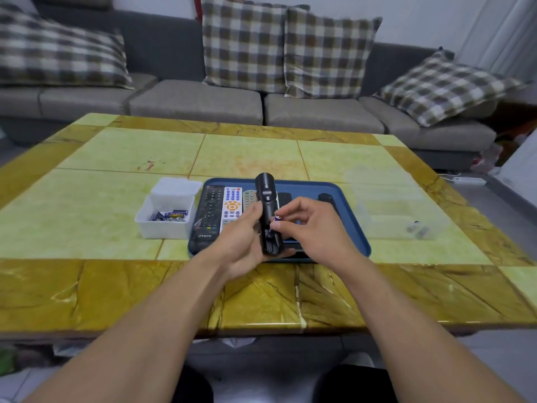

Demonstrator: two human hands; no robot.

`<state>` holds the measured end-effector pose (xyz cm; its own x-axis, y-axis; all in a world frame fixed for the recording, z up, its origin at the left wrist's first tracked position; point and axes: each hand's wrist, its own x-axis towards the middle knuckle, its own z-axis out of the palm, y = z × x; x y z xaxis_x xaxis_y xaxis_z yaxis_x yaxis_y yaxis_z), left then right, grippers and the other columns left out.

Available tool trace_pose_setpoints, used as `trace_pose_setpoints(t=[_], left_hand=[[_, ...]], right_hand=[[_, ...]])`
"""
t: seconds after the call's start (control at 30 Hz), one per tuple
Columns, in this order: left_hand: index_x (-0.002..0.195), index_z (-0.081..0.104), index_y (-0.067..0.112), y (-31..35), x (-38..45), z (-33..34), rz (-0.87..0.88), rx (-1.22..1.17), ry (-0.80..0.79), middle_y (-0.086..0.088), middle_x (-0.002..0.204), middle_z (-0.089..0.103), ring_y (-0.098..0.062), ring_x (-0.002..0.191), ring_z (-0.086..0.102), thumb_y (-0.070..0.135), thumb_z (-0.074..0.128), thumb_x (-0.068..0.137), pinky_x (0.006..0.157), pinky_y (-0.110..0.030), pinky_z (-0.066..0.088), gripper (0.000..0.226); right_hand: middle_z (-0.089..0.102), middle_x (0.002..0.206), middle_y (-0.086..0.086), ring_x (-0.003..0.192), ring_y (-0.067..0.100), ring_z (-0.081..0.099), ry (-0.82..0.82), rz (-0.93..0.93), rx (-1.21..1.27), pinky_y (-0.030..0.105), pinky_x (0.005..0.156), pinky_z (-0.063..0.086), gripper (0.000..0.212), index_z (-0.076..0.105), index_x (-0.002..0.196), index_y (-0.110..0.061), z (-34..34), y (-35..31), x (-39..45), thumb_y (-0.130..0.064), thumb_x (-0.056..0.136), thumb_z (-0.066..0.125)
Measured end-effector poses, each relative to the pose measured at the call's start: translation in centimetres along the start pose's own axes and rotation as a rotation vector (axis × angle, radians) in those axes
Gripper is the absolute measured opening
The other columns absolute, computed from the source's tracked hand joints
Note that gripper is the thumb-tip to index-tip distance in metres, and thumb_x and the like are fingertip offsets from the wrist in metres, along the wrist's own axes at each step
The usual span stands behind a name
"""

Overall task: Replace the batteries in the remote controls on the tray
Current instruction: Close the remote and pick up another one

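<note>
My left hand (247, 237) wraps the black remote (268, 216), back side up, above the blue tray (348, 199); it feels light, stiff and smooth, so I hold its sides. My right hand (312, 228) pinches one small battery (276, 219) at its compartment. On the tray I count three remotes clearly and two more dark ones.

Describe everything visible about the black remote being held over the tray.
The black remote is a long, slim body of what looks like matte plastic, held back-side up and tilted away from the camera above the blue tray. The left hand grips its lower half. Its battery bay looks open near the bottom, where the right hand pinches a battery against it.
</note>
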<state>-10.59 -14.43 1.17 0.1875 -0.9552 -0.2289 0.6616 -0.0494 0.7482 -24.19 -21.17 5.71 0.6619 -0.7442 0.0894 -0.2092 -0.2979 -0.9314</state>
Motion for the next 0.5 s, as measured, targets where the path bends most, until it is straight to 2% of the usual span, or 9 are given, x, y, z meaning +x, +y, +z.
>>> trace_pose_setpoints(t=[0.1,0.13,0.2,0.23,0.27,0.33,0.4,0.47,0.5], left_hand=[[0.147,0.046,0.017,-0.2,0.1,0.1,-0.108,0.010,-0.084,-0.025,0.146,0.051,-0.046,0.133,0.050,0.050,0.030,0.106,0.101,-0.069,0.043,0.055],[0.147,0.047,0.016,-0.2,0.1,0.2,-0.135,0.014,-0.102,-0.025,0.148,0.048,-0.046,0.135,0.048,0.051,0.030,0.106,0.101,-0.069,0.043,0.057],[0.148,0.047,0.017,-0.2,0.0,0.6,-0.166,0.034,-0.139,-0.022,0.149,0.049,-0.043,0.133,0.051,0.053,0.029,0.105,0.101,-0.070,0.043,0.058],[0.147,0.048,0.018,-0.1,-0.1,0.7,-0.177,0.043,-0.158,-0.021,0.148,0.050,-0.041,0.133,0.053,0.054,0.029,0.104,0.103,-0.071,0.041,0.059],[0.145,0.051,0.019,-0.1,-0.2,0.9,-0.186,0.049,-0.174,-0.020,0.148,0.051,-0.040,0.132,0.054,0.055,0.028,0.104,0.104,-0.071,0.039,0.060],[0.140,0.057,0.022,0.1,-0.5,1.2,-0.190,0.056,-0.199,-0.019,0.145,0.054,-0.037,0.128,0.058,0.058,0.027,0.103,0.105,-0.069,0.040,0.060],[0.140,0.058,0.024,0.1,-0.7,1.5,-0.184,0.061,-0.199,-0.019,0.138,0.059,-0.035,0.121,0.062,0.059,0.027,0.103,0.101,-0.063,0.047,0.059],[0.142,0.055,0.021,0.0,-0.6,1.7,-0.169,0.051,-0.159,-0.016,0.129,0.059,-0.028,0.108,0.064,0.059,0.030,0.103,0.085,-0.047,0.058,0.060],[0.144,0.053,0.018,-0.1,-0.4,1.7,-0.154,0.041,-0.133,-0.013,0.125,0.058,-0.024,0.099,0.063,0.058,0.032,0.104,0.076,-0.041,0.058,0.060]], right_hand=[[0.070,0.069,-0.019,0.057,-0.009,0.059,0.047,-0.063,-0.123,0.008,0.052,0.042,0.014,0.073,0.089,-0.017,-0.3,0.4,0.0,-0.018,0.080,0.083],[0.065,0.066,-0.018,0.054,-0.009,0.055,0.069,-0.079,-0.185,0.007,0.052,0.039,0.014,0.074,0.089,-0.019,-0.5,0.5,0.1,-0.020,0.079,0.084],[0.060,0.076,-0.012,0.058,-0.007,0.052,0.092,-0.107,-0.272,0.009,0.058,0.040,0.017,0.076,0.091,-0.025,-0.8,0.7,0.2,-0.026,0.076,0.085],[0.058,0.079,-0.008,0.062,-0.003,0.053,0.086,-0.116,-0.271,0.015,0.064,0.047,0.018,0.077,0.091,-0.028,-0.9,0.9,0.3,-0.028,0.075,0.086],[0.055,0.078,-0.007,0.065,0.001,0.054,0.080,-0.115,-0.258,0.027,0.068,0.055,0.019,0.077,0.090,-0.030,-0.9,1.0,0.3,-0.028,0.074,0.087],[0.048,0.071,-0.007,0.062,0.005,0.052,0.086,-0.104,-0.253,0.041,0.067,0.059,0.019,0.077,0.089,-0.030,-1.1,0.8,0.2,-0.028,0.073,0.087],[0.043,0.067,-0.011,0.057,-0.001,0.049,0.087,-0.097,-0.279,0.029,0.061,0.058,0.020,0.077,0.091,-0.026,-1.3,0.6,0.1,-0.027,0.074,0.087],[0.050,0.069,-0.016,0.061,-0.012,0.053,0.067,-0.081,-0.317,0.010,0.057,0.045,0.019,0.076,0.088,-0.026,-1.3,0.6,-0.1,-0.028,0.073,0.087],[0.056,0.071,-0.017,0.065,-0.014,0.056,0.057,-0.067,-0.335,0.009,0.060,0.044,0.019,0.075,0.085,-0.029,-1.2,0.6,-0.2,-0.030,0.072,0.088]])
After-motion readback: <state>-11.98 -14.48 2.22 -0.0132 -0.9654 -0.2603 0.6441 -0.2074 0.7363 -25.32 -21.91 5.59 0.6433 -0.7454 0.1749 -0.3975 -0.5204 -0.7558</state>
